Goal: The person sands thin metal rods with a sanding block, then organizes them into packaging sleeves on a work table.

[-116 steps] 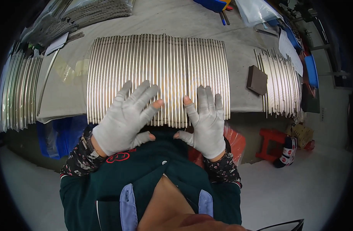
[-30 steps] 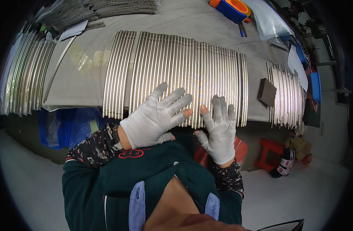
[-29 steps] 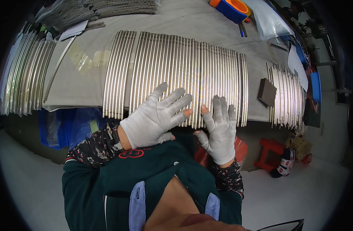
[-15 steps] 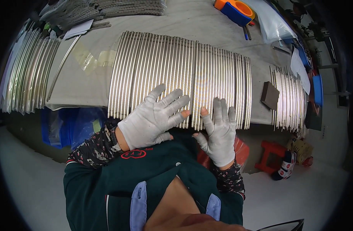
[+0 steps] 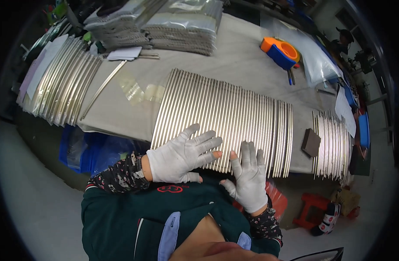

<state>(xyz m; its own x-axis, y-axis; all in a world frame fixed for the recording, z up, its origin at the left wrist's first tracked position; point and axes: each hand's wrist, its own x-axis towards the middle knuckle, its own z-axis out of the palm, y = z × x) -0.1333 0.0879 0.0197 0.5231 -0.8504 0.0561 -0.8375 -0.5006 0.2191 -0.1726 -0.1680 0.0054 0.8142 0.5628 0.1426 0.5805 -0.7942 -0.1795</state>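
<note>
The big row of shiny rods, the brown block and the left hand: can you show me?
Row of shiny rods (image 5: 225, 117): head view, middle of the row.
Brown block (image 5: 311, 142): head view, its broad face.
Left hand (image 5: 174, 157): head view, back of the glove.

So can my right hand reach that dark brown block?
Probably yes: the right hand lies open over the row of metal rods, and the dark brown block sits to its right with nothing tall between them.
</note>
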